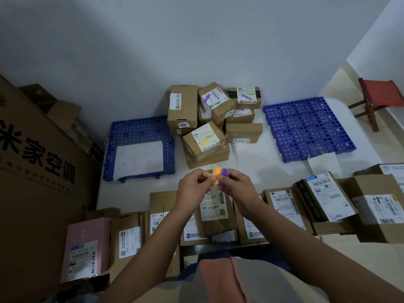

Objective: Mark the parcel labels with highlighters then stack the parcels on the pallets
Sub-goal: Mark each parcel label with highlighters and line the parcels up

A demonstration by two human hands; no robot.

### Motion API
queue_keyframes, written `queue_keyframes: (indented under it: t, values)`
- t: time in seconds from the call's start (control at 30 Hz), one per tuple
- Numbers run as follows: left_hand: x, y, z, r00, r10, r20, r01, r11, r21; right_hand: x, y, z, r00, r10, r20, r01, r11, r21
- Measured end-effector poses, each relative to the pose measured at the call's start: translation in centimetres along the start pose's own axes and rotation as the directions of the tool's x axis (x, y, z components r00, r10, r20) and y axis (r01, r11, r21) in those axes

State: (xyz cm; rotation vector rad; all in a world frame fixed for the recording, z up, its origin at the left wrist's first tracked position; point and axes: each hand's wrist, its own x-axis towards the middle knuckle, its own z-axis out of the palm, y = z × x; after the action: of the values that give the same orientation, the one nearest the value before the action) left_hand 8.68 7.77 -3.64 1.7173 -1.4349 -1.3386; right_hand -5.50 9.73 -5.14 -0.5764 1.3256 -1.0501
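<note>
Both hands, left hand (193, 186) and right hand (235, 189), pinch orange and purple highlighters (221, 176) between curled fingers (223, 179). Labelled parcels (213, 212) lie beneath the fingers. Beyond them sits a parcel pile (209, 119) between two blue pallets (306, 127).

we identify this as a small parcel sorting room, improvised rather than industrial. two blue perforated plastic pallets (140, 147) (306, 130) lie flat on a pale floor (251, 162) against a bare white wall (196, 40). between them stands a pile of brown cardboard parcels (209, 119), each carrying a printed shipping label with barcodes. a row of further labelled parcels (282, 213) lies nearer to us. at the left a large cardboard carton (41, 162) printed with big black characters leans by the wall. a small red folding stool (380, 99) stands at the far right.
</note>
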Motion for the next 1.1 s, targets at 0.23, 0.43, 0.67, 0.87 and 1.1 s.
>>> queue_keyframes:
  t: [0.23, 0.43, 0.67, 0.87, 1.1]
  values:
    - [-0.02, 0.11, -0.06, 1.000, 0.002, -0.018, -0.004, 0.994, -0.107, 0.12, -0.17, -0.01, 1.000, -0.004, -0.005, 0.004, 1.000, 0.013]
    - [-0.03, 0.37, -0.08, 1.000, -0.015, 0.027, 0.020, 0.982, -0.186, 0.27, -0.08, -0.09, 1.000, -0.012, -0.023, 0.012, 1.000, 0.016]
    - [0.00, 0.61, -0.06, 0.999, -0.036, 0.037, 0.043, 0.975, -0.219, 0.23, -0.23, 0.03, 1.000, -0.015, -0.015, 0.016, 1.000, 0.013]
    - [0.04, 0.78, 0.01, 0.999, -0.028, 0.031, 0.034, 0.974, -0.226, 0.16, -0.40, 0.05, 1.000, -0.013, -0.013, 0.013, 0.999, 0.030]
    - [0.19, 0.97, -0.03, 0.999, -0.027, 0.038, 0.033, 0.983, -0.180, 0.28, -0.22, 0.10, 0.999, -0.036, 0.009, 0.036, 0.999, 0.002]
